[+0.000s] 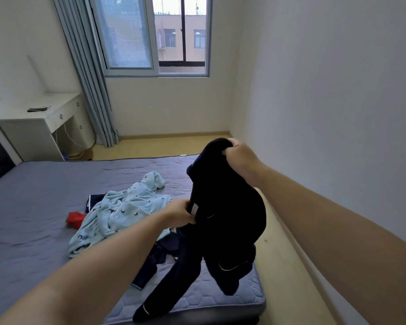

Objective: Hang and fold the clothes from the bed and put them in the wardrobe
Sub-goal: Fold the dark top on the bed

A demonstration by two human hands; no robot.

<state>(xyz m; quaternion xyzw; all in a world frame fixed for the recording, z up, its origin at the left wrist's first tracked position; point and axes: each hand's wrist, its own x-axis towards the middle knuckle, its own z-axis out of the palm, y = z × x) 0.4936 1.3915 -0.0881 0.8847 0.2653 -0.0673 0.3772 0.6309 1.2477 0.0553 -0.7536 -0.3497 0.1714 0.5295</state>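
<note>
Sorting of the pile looks like the step in hand, with one piece picked out of it. In the head view, the right hand [238, 156] is raised over the near right corner of the bed [45, 184]. Its fingers [234, 144] are curled tight round a bunch of a dark garment [227, 219]. The garment hangs from that grip, and one long part trails down to the near edge of the mattress. The left hand [181, 213], lower and to the left, pinches a fold of the same garment about halfway down.

Just left of it on the bed lies a crumpled light blue garment [122, 212], with a red piece [75, 219] touching its left edge. More dark clothes [150, 261] lie partly under both. A white desk [45, 109] stands at the far left. No wardrobe or hanger is in view.

The task seems to be at an early stage. The next move probably calls for finding a collar or waistband, shaking the garment open, then laying it flat on bare mattress. Whether it is a top or trousers I cannot tell.
</note>
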